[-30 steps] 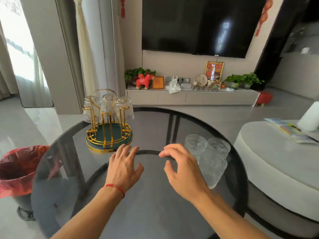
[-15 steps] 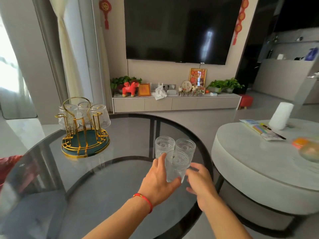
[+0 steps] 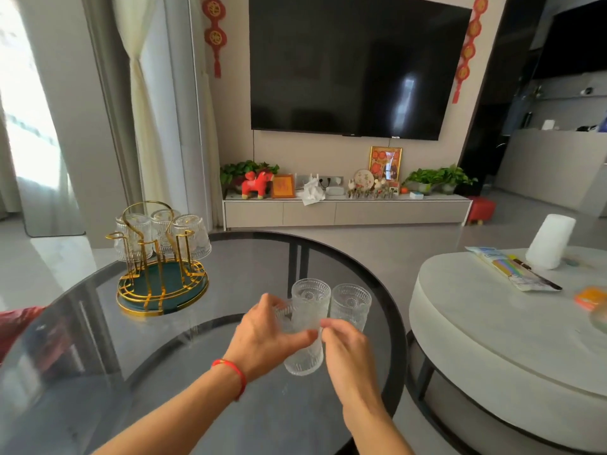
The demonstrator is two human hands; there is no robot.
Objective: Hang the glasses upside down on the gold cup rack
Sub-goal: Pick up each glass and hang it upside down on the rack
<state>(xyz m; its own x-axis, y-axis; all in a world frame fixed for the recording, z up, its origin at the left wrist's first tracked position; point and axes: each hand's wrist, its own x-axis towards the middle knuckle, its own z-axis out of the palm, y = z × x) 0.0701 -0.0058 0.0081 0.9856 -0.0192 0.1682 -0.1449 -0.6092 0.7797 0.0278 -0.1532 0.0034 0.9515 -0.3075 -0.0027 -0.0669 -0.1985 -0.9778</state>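
Observation:
The gold cup rack [image 3: 162,292] with a dark green base stands at the left of the round glass table, and three clear ribbed glasses [image 3: 164,233] hang upside down on it. Three more ribbed glasses stand upright in a cluster near the table's right edge. My left hand [image 3: 266,338] wraps the front glass [image 3: 303,357] from the left, thumb across it. My right hand [image 3: 341,351] presses its fingertips on that glass's right side. Two other glasses, one [image 3: 311,298] and another [image 3: 350,307], stand just behind it.
The dark glass table [image 3: 230,405] ends close to the right of the glasses. A round white low table [image 3: 492,339] with a white cylinder [image 3: 550,246] and booklets stands to the right. A red bag [image 3: 16,326] sits at the far left. A TV cabinet lies beyond.
Both hands moved from the table's middle to the glass cluster on the right and closed round the front glass. The view swung right, so the rack now sits further left.

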